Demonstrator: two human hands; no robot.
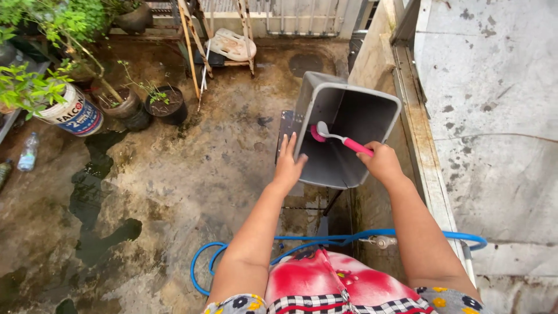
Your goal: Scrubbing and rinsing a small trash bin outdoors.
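A grey rectangular plastic bin (372,99) lies tilted on its side with its opening facing me, on the wet concrete floor beside a low wall. My left hand (288,163) grips the bin's left rim, fingers over the edge. My right hand (381,161) holds the pink handle of a scrub brush (340,138). The brush's white neck and pink head reach inside the bin and touch its inner wall.
A blue hose (325,240) with a metal fitting curls across the floor near my knees. Potted plants (165,104) and a white bucket (72,111) stand at the left. A plastic bottle (28,152) lies by puddles. A wooden ladder (195,40) leans at the back. A concrete ledge (494,116) runs along the right.
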